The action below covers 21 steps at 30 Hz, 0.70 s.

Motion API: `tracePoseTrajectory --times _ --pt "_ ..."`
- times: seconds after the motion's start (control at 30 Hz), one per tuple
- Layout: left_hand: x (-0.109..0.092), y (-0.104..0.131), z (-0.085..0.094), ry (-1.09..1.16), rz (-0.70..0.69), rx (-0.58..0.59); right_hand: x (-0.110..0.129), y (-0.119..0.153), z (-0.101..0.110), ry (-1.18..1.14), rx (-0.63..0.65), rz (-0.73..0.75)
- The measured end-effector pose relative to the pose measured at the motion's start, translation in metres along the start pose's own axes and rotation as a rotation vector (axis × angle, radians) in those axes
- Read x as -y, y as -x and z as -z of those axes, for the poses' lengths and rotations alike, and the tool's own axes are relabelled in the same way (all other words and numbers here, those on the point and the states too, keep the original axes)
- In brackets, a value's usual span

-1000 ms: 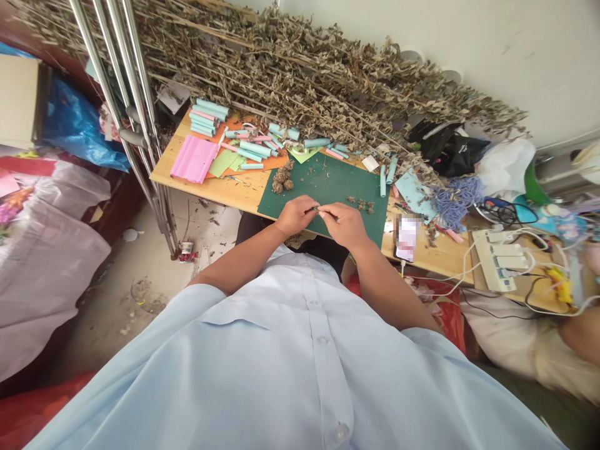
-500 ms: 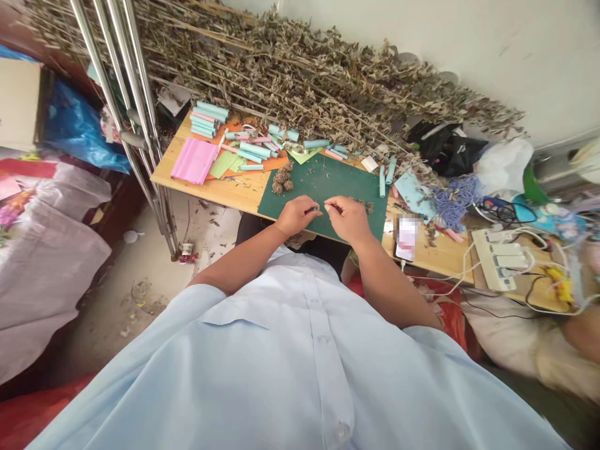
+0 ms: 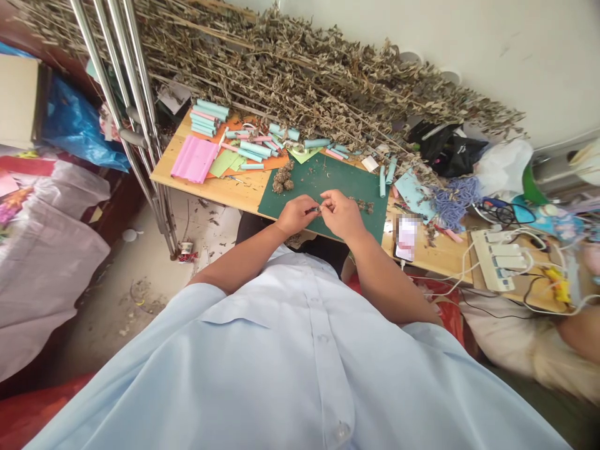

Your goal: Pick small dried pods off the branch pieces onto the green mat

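Note:
Over the front edge of a green mat (image 3: 319, 178), my left hand (image 3: 297, 214) is closed in a pinch around something small, too tiny to name. My right hand (image 3: 338, 214) meets it, fingers pinched together at the left fingertips; what they grip is hidden. Just beyond my left hand lies a little pile of brown dried plant balls (image 3: 283, 179). Past my right hand, dried plant crumbs (image 3: 364, 205) are scattered on the mat.
Dried leafy stalks (image 3: 300, 69) are heaped along the wall. Blue and pink paper rolls (image 3: 255, 150) and a pink paper sheet (image 3: 194, 159) lie at the left. A phone (image 3: 405, 239) and a power strip (image 3: 497, 259) are at the right. Metal crutches (image 3: 135, 134) lean at the left.
My right hand has moved left, so its fingertips now meet those of my left hand. The left hand has stayed nearly in place.

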<state>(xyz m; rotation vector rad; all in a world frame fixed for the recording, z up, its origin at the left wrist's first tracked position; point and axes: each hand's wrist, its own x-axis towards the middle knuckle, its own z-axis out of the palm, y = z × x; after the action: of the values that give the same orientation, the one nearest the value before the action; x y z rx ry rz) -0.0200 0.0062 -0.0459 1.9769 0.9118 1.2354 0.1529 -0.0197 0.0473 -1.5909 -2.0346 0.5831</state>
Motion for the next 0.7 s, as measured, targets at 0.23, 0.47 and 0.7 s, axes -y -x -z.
tracePoseTrajectory --times 0.23,0.47,0.7 --pt "0.0001 0.0001 -0.0002 -0.013 0.009 0.007 0.0039 -0.0011 0.0043 0.234 0.068 0.159" --pt "-0.0015 -0.0001 0.0007 -0.004 0.01 0.007 -0.0011 -0.0007 0.0029 0.167 -0.056 0.15" --pt "-0.0032 0.0 0.0011 -0.008 0.002 -0.019 -0.0032 0.0076 0.0042 0.07 -0.126 0.113"
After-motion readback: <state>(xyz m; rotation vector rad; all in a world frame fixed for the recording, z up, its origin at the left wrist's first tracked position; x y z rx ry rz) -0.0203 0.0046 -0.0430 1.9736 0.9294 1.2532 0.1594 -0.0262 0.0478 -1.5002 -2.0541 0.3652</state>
